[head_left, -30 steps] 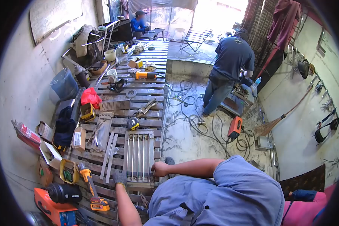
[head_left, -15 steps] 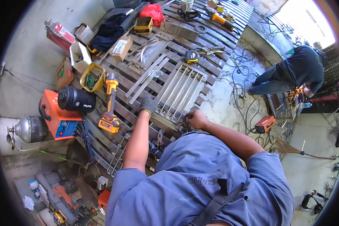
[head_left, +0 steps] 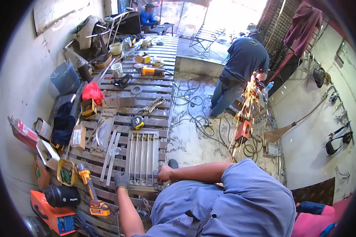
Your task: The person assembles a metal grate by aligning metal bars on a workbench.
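A small metal grille frame (head_left: 143, 155) with several parallel bars lies on the slatted metal workbench (head_left: 154, 83) in front of me. My left hand (head_left: 122, 180), in a grey glove, grips the grille's near left corner. My bare right hand (head_left: 164, 174) holds its near right corner. Two loose flat metal strips (head_left: 110, 155) lie just left of the grille. A tape measure (head_left: 137, 122) sits beyond the grille's far end.
A yellow cordless grinder (head_left: 91, 192), a black helmet (head_left: 62, 196) and an orange welder (head_left: 51, 213) sit near left. Boxes, clamps and an angle grinder (head_left: 152, 71) litter the bench. A co-worker (head_left: 241, 71) grinds at right, throwing sparks; cables (head_left: 201, 122) cover the floor.
The view swung down toward my body and back up to the room. Both hands stayed on the grille's near end. The co-worker's grinding now throws a large shower of sparks.
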### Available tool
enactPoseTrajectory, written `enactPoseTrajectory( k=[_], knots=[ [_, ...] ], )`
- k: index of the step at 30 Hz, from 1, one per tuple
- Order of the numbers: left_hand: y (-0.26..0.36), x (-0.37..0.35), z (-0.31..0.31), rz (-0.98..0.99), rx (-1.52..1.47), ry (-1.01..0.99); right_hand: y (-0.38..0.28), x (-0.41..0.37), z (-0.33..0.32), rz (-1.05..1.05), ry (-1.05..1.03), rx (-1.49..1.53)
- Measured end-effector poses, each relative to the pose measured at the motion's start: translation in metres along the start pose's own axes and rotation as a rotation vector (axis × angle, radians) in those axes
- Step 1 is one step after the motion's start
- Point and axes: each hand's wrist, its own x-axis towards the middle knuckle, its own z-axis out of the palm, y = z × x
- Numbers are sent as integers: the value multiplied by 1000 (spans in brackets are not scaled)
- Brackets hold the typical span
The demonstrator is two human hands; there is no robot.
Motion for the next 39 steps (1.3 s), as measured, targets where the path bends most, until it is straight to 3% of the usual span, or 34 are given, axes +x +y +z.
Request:
enactPoseTrajectory(
  k=[2, 5, 9, 12, 14, 17, 19, 21, 23, 26, 29, 32, 35, 39],
  knots=[
    [7, -5, -4, -7, -39, 12, -2, -3, -2, 197, 31, 288],
    [14, -8, -8, 5, -44, 28, 1, 1, 1, 118, 39, 301],
    [14, -8, -7, 8, -58, 45, 3, -2, -5, -33, 44, 57],
    [7, -7, -3, 1, -89, 41, 11, 6, 9, -34, 42, -15],
    [11, -9, -4, 1, -85, 49, 14, 9, 8, -263, 48, -394],
    [11, -10, -5, -23, -106, 4, 22, 13, 17, -197, 31, -280],
    [4, -7, 0, 39, -85, 50, 54, 47, 46, -60, 9, 97],
    [-1, -7, 0, 64, -80, 43, 60, 54, 49, -100, -11, 106],
    [2, -7, -5, 57, -93, -22, 35, 21, 4, -316, -30, -251],
    [-10, 0, 1, 136, -63, -26, 14, 4, -31, -274, -88, -332],
    [-2, -6, -2, 76, -223, -43, 16, 3, -40, -321, -139, -289],
    [12, -13, -5, 66, -178, 35, 16, 2, -51, -401, -170, -269],
    [44, -33, -32, 40, -208, 56, 15, -6, -60, -316, -214, -120],
    [23, -26, -15, 105, -212, 116, 29, -2, -50, -344, -276, 70]
  ],
)
